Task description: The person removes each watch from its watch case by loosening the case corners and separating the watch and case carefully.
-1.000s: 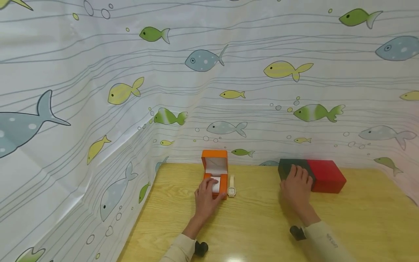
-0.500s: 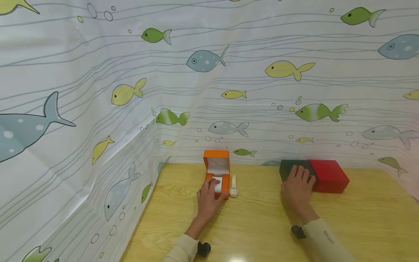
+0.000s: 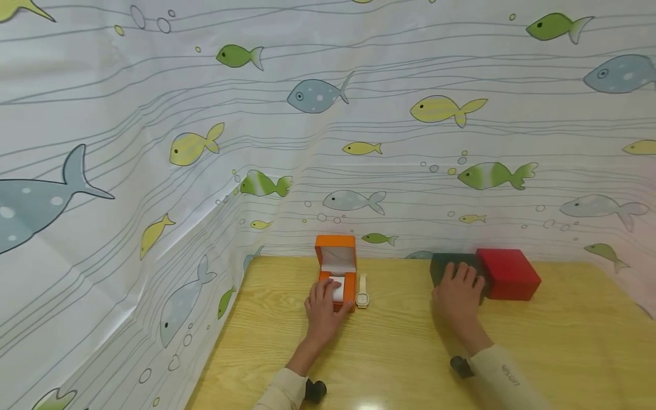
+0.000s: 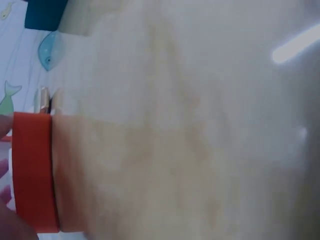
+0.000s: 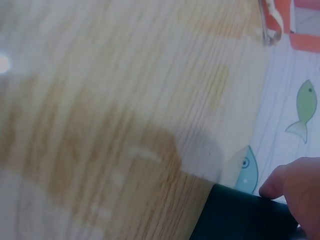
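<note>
At the back of the table stands an orange watch box point(image 3: 350, 290), its lid point(image 3: 335, 241) raised and a white cushion point(image 3: 338, 288) inside. My left hand point(image 3: 322, 313) holds this box from the front left, thumb along its front edge and fingers over the cushion. In the left wrist view the orange front wall point(image 4: 33, 172) shows with fingertips behind it. A light-banded wristwatch point(image 3: 362, 297) lies right of the box. Farther right, my right hand point(image 3: 459, 299) grips a dark green box point(image 3: 441, 263), fingers on its top; the thumb point(image 5: 280, 182) rests at its edge in the right wrist view.
A red box point(image 3: 512, 273) stands directly right of the dark green one. Behind the boxes rises a white sheet point(image 3: 389, 171) printed with fish, which also runs along the left side of the wooden table point(image 3: 400, 341).
My right hand has shifted the dark green box slightly left and forward, opening a narrow gap beside the red box. My left hand stays on the watch box.
</note>
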`<state>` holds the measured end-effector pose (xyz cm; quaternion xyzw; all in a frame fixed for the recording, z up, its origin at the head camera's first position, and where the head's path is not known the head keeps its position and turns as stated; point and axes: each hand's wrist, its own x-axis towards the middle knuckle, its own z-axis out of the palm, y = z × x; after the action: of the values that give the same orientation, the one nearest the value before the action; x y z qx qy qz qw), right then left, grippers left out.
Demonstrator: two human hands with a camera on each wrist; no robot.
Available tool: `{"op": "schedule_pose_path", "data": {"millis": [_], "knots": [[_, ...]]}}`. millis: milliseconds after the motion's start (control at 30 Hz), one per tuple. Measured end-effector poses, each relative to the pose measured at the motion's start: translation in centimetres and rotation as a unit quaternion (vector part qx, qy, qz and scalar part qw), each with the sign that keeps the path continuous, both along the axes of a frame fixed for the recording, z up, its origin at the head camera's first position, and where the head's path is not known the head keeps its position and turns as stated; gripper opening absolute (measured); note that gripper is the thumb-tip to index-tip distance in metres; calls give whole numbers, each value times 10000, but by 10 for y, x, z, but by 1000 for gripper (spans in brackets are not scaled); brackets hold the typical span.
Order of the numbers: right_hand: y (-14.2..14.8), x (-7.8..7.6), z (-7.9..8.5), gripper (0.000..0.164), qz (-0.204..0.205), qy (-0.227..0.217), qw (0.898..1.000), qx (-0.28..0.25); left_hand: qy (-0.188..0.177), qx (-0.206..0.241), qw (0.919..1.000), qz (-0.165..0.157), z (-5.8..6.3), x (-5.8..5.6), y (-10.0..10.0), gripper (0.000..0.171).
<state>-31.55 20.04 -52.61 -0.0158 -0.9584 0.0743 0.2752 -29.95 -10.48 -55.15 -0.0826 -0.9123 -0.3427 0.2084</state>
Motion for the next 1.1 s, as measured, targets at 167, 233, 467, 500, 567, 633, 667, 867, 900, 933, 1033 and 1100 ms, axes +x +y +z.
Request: {"op": "schedule_pose_path", "data": {"millis": [167, 233, 467, 500, 567, 633, 667, 867, 900, 933, 1033, 1100], "knots": [[-6, 3, -2, 56, 44, 276, 9994, 180, 381, -287, 9985, 269, -3, 2, 2, 49], [-7, 4, -4, 56, 39, 469, 9985, 278, 582, -487, 9967, 301, -2, 2, 4, 49], [-11, 4, -4, 51, 65, 713, 9969, 319, 855, -394, 9954, -194, 5, 9, 21, 51], [-13, 5, -3, 50, 68, 600, 9977, 316, 870, -294, 9953, -324, 5, 10, 23, 52], [-16, 8, 0, 50, 72, 407, 9986, 339, 777, -109, 9951, -596, 6, 12, 28, 55], [-19, 11, 2, 48, 83, 340, 9986, 392, 584, 50, 9941, -913, 8, 14, 32, 58], [-20, 12, 3, 47, 91, 357, 9984, 430, 406, 158, 9931, -1092, 10, 15, 35, 60], [-32, 20, 7, 47, 136, 149, 9979, 619, -748, 654, 9768, -1895, 18, 21, 46, 71], [-35, 21, 8, 48, 128, 40, 9978, 648, -858, 654, 9744, -1973, 18, 22, 48, 73], [-37, 23, 9, 49, 118, -67, 9977, 669, -977, 652, 9719, -2039, 19, 23, 50, 74], [-44, 27, 11, 51, 98, -354, 9969, 702, -1252, 603, 9639, -2273, 19, 25, 57, 77], [-48, 30, 13, 51, 101, -476, 9964, 695, -1416, 585, 9576, -2440, 19, 26, 61, 78]]}}
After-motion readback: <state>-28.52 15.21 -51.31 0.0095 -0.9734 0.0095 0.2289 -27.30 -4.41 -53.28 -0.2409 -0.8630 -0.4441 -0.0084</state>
